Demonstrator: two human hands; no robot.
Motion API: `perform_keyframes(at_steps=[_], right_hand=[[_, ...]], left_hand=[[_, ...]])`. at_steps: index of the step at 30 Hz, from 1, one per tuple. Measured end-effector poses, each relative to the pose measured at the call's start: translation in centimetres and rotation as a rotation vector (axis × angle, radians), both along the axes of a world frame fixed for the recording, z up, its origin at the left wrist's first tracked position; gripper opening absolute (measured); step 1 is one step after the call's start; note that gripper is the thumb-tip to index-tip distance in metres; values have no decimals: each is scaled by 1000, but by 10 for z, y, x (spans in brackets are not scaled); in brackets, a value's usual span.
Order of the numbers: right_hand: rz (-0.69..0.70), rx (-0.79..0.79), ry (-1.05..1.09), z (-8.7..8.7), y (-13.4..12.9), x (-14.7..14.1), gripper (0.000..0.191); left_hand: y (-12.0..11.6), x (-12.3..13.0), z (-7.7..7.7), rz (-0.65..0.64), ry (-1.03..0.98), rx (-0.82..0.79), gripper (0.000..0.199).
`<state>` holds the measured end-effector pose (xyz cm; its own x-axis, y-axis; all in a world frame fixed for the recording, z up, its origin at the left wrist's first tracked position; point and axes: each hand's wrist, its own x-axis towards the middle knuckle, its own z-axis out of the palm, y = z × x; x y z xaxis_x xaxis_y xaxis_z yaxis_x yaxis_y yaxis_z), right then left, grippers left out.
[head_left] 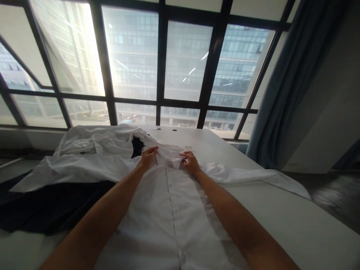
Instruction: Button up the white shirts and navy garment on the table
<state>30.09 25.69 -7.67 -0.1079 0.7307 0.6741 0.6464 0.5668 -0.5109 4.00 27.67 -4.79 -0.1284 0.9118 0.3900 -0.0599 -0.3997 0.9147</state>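
A white shirt (152,217) lies front up on the table, its button front running away from me and its collar at the far end. My left hand (148,158) is closed on the left side of the collar, thumb and fingers on the cloth. At the collar's right side, my right hand (191,162) pinches the fabric with bent fingers. One long sleeve (253,175) stretches out to the right across the table. The undersides of both hands' grips are partly hidden.
Crumpled white garments (95,142) are heaped at the left, over dark navy cloth (56,204). The white table (281,210) extends right and back towards large black-framed windows (185,60). A blue-grey curtain (284,101) hangs at the right.
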Motion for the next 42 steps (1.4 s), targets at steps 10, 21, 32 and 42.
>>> perform_keyframes(at_steps=[10, 21, 32, 42], right_hand=[[-132, 72, -27, 2, 1, 3, 21], [-53, 177, -72, 20, -16, -1, 26], [-33, 188, -16, 21, -19, -4, 15], [-14, 56, -207, 51, 0, -6, 3]], left_hand=[[-25, -2, 9, 380, 1179, 439, 47], [-20, 3, 0, 209, 1227, 355, 37], [-26, -5, 17, 240, 1339, 461, 24], [-5, -16, 53, 99, 1406, 293, 13]])
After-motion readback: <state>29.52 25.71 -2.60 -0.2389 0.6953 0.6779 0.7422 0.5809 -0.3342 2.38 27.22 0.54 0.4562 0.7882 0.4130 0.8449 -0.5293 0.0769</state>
